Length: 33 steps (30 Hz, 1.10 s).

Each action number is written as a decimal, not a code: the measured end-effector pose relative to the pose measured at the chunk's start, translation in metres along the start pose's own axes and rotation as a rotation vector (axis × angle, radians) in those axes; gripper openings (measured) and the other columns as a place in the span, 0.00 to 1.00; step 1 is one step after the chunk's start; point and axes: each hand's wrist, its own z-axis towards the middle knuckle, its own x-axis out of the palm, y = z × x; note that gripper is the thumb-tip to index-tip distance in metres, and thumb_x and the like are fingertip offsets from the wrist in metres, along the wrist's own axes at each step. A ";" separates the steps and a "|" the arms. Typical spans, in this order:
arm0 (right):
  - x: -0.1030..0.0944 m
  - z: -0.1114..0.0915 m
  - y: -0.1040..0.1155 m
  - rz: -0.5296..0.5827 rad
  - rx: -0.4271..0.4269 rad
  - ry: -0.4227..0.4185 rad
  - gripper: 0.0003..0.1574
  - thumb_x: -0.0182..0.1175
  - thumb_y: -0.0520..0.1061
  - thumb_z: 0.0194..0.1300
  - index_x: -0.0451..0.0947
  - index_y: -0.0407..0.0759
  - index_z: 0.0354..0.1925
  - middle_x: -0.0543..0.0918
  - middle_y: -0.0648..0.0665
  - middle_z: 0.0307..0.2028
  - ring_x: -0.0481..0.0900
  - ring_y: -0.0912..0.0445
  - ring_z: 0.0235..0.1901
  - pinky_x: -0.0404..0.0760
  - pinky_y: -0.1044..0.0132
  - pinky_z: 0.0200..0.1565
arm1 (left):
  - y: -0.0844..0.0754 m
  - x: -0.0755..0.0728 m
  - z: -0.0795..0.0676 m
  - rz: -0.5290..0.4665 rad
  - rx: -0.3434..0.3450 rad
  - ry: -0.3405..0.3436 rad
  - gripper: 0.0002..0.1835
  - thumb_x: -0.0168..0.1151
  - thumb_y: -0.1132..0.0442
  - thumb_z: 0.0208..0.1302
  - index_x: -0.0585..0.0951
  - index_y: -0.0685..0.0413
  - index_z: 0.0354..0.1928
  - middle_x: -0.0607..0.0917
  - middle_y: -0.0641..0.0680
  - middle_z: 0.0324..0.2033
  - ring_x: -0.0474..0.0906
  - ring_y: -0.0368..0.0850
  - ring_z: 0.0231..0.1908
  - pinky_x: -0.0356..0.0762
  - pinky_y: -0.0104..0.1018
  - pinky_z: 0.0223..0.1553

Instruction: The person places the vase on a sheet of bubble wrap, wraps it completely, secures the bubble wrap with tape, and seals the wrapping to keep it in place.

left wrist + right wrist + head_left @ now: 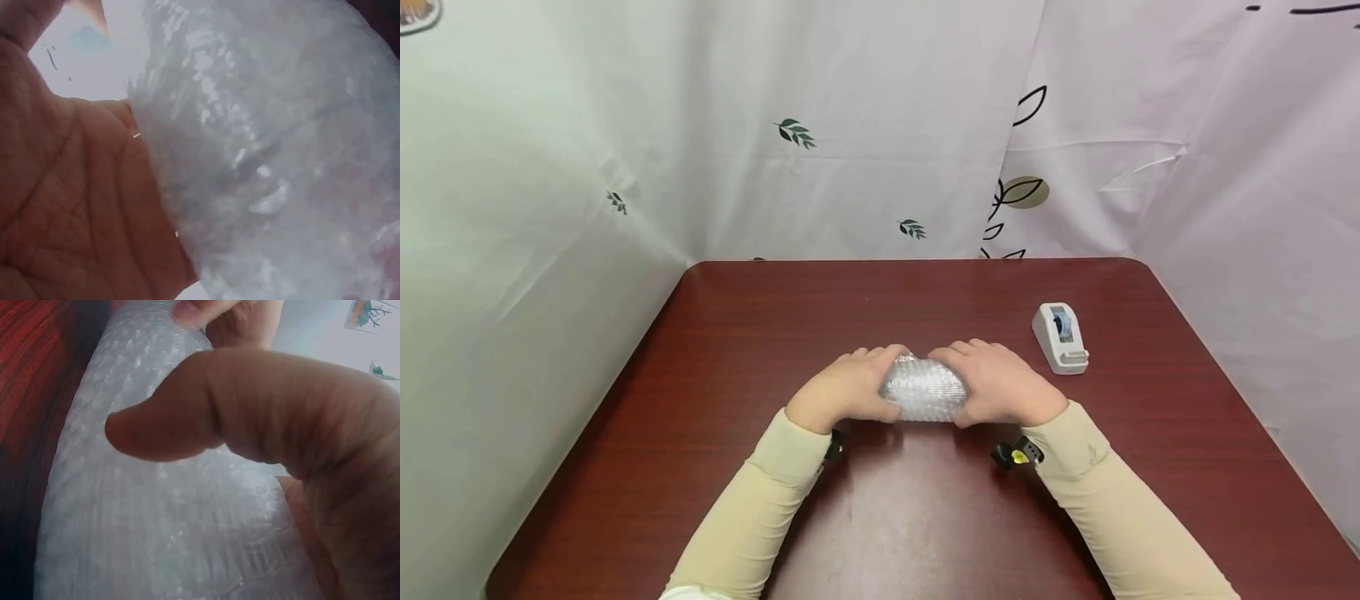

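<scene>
Between my two hands, over the middle of the table, is a bundle of clear bubble wrap (pixel 927 390), rounded and shiny. What lies inside it cannot be made out. My left hand (pixel 848 389) grips its left end, thumb on the near side and fingers over the far side. At the other end my right hand (pixel 996 385) holds it the same way. In the right wrist view the right thumb (pixel 169 419) bends across the ridged wrap (pixel 144 525). The left wrist view has the left palm (pixel 81 187) beside the crinkled plastic (pixel 269 144).
A white tape dispenser (pixel 1061 338) with a roll of tape stands on the table's right side, beyond my right hand. The dark red wooden table (pixel 760 317) has rounded far corners. White cloth (pixel 865 83) with leaf prints hangs behind it and along both sides.
</scene>
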 end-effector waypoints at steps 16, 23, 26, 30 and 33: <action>-0.001 0.005 -0.011 0.095 0.029 0.121 0.50 0.71 0.57 0.36 0.76 0.47 0.62 0.83 0.48 0.49 0.79 0.51 0.44 0.79 0.54 0.42 | -0.007 0.020 0.007 0.230 0.064 -0.127 0.52 0.86 0.51 0.36 0.65 0.44 0.65 0.72 0.53 0.52 0.73 0.54 0.50 0.75 0.49 0.47; -0.007 0.003 -0.007 0.047 0.009 0.108 0.55 0.71 0.59 0.41 0.71 0.45 0.68 0.81 0.44 0.55 0.78 0.46 0.52 0.75 0.46 0.54 | -0.002 0.016 0.009 0.199 0.103 -0.130 0.45 0.84 0.53 0.39 0.68 0.46 0.61 0.74 0.51 0.50 0.73 0.51 0.52 0.72 0.48 0.49; -0.013 -0.001 -0.001 0.039 0.019 0.098 0.53 0.71 0.58 0.44 0.71 0.45 0.69 0.79 0.42 0.58 0.74 0.43 0.58 0.68 0.42 0.61 | -0.001 0.016 0.009 0.160 0.116 -0.129 0.43 0.83 0.55 0.39 0.69 0.48 0.59 0.75 0.51 0.49 0.74 0.51 0.50 0.72 0.48 0.49; -0.018 -0.007 0.006 0.015 0.013 0.074 0.50 0.73 0.55 0.48 0.71 0.44 0.68 0.78 0.42 0.58 0.72 0.42 0.61 0.64 0.39 0.64 | 0.002 0.016 0.011 0.112 0.111 -0.112 0.41 0.82 0.54 0.40 0.70 0.48 0.58 0.76 0.50 0.48 0.75 0.50 0.49 0.72 0.48 0.49; -0.019 -0.009 0.010 -0.006 0.003 0.054 0.51 0.75 0.56 0.48 0.71 0.44 0.68 0.78 0.42 0.58 0.72 0.42 0.61 0.64 0.40 0.64 | 0.004 0.017 0.013 0.099 0.105 -0.101 0.41 0.82 0.53 0.41 0.71 0.47 0.58 0.77 0.50 0.48 0.76 0.48 0.49 0.73 0.48 0.50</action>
